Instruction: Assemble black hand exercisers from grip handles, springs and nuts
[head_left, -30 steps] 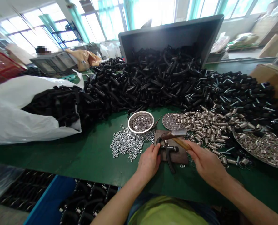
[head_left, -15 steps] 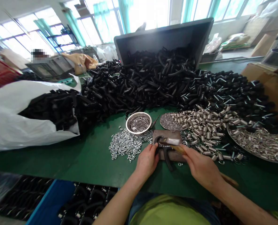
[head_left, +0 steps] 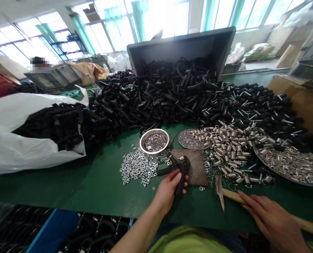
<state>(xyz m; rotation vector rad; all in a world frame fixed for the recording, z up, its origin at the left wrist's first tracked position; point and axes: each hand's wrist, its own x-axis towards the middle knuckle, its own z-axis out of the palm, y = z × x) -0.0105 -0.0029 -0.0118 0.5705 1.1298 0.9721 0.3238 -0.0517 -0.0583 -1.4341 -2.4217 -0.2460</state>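
My left hand (head_left: 169, 189) is closed around a black hand grip exerciser (head_left: 182, 172), two curved handles joined at the top, where a bit of metal spring shows. It is held over the left part of a flat metal plate (head_left: 198, 165). To the right, a hammer (head_left: 219, 193) with a wooden handle lies on the green table, its head near the plate. My right hand (head_left: 275, 214) rests over that handle with its fingers stretched out, not wrapped round it. Loose nuts (head_left: 138, 165) are spread left of the plate, and coil springs (head_left: 230, 147) lie to its right.
Behind stands a metal bowl (head_left: 154, 141) of small parts beside a small tray (head_left: 189, 138). A large pile of black handles (head_left: 167, 95) spills from a grey bin (head_left: 183, 45). At right is a round tray of pins (head_left: 291, 165); at left, a white sack (head_left: 35, 158). A person sits far left.
The hammer has moved from above the plate to the table on the right, and my right hand has loosened on it. My left hand has lifted and turned the exerciser.
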